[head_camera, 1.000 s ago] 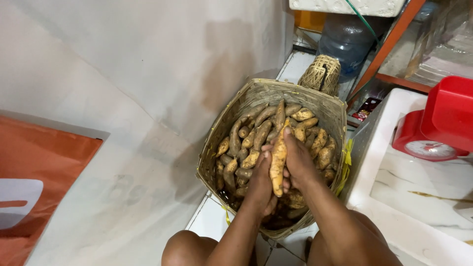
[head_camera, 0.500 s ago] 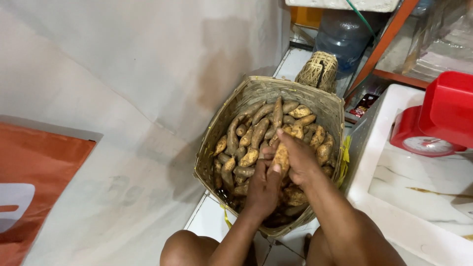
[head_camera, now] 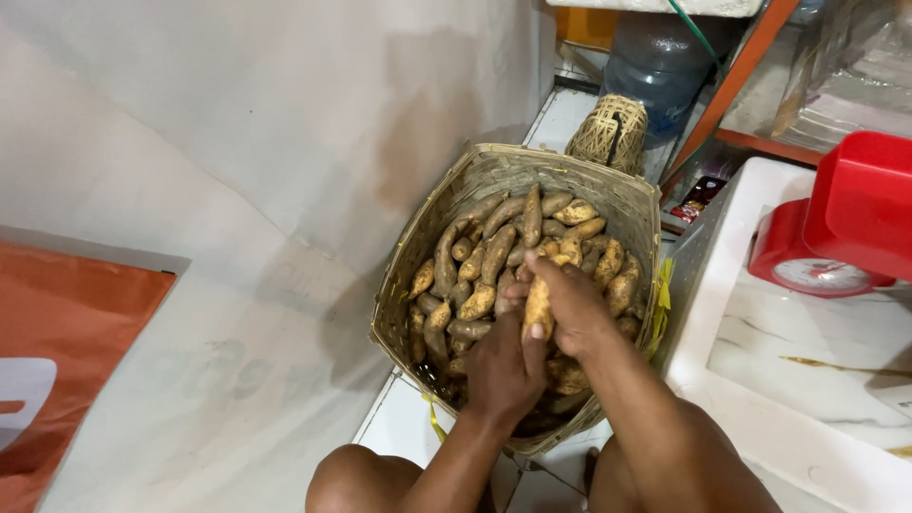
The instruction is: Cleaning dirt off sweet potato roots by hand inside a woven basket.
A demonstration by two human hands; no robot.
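A woven bamboo basket [head_camera: 494, 171] stands on the tiled floor, filled with several tan sweet potatoes [head_camera: 494, 256]. Both my hands are inside it near the front. My right hand [head_camera: 575, 304] grips one upright yellowish sweet potato [head_camera: 538, 306], thumb along its side. My left hand [head_camera: 503, 370] is just below and left of it, fingers curled down among the tubers; whether it holds one is hidden.
A red kitchen scale [head_camera: 836, 228] sits on a white marble-topped counter [head_camera: 760, 380] at right. A small woven basket [head_camera: 608, 128] and a large water bottle [head_camera: 655, 62] stand behind. A white wall sheet with an orange banner [head_camera: 66, 351] is at left.
My hands have shifted slightly lower and closer within the basket, the right still holding the same sweet potato; the left has dropped beneath it.
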